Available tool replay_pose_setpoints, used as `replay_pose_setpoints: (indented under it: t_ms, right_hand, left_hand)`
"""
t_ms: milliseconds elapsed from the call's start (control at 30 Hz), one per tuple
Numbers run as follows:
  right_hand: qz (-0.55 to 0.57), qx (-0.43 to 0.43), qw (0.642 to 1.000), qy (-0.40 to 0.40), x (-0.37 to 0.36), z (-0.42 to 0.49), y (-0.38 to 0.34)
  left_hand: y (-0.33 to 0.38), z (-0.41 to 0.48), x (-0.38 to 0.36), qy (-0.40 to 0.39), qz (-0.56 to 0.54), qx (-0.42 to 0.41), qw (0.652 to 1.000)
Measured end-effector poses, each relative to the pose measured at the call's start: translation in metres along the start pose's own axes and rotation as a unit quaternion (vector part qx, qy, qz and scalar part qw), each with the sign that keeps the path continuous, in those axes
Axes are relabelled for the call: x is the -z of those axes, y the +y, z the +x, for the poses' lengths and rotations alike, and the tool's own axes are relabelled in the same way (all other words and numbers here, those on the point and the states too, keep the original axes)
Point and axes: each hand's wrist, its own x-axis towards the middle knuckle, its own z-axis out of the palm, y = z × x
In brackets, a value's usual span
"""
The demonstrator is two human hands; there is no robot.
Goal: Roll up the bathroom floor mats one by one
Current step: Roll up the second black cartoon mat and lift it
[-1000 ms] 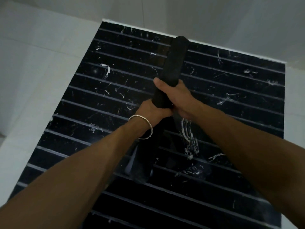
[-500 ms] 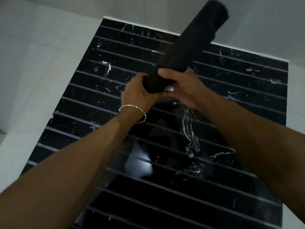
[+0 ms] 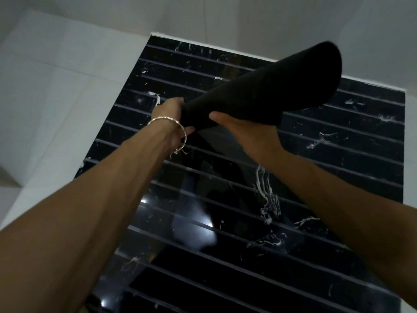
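Observation:
A black rolled-up floor mat (image 3: 266,91) is held in the air over the dark floor, slanting from lower left up to the right, its far end flaring wider. My left hand (image 3: 171,116), with a silver bangle on the wrist, grips the narrow near end of the roll. My right hand (image 3: 243,129) holds the roll from below just beside it, thumb against the mat; its fingers are hidden behind the roll.
Below lies a glossy black marble-patterned floor section (image 3: 293,177) with pale grooved lines. White tiled floor (image 3: 56,91) borders it on the left and far side. A bright light reflection (image 3: 198,233) shows on the black surface.
The rolled mat has been lifted and swung from pointing away to slanting up to the right. Its far end has loosened and flared. Both hands shifted left on the near end.

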Motion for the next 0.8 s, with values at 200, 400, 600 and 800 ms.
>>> replay_pose_setpoints:
  t_ms: [200,400,600,800]
  right_hand:
    - [-0.146,0.286,0.938,-0.13,-0.018,-0.022,-0.009]
    - [-0.382,0.362,0.813,-0.247,-0.008,-0.022,0.017]
    - [-0.318,0.319,0.874,-0.182,-0.008,-0.024,0.02]
    - [-0.045,-0.09,0.985,-0.14,-0.028,-0.016,0.012]
  left_hand:
    - [0.019,-0.006,0.017,-0.166,0.144,0.129,0.967]
    - [-0.012,-0.012,0.011,-0.13,0.1,0.069,0.984]
    - [-0.026,-0.014,-0.002,-0.032,0.08,-0.123,0.989]
    - [-0.03,-0.009,-0.011,-0.03,0.037,-0.09,0.995]
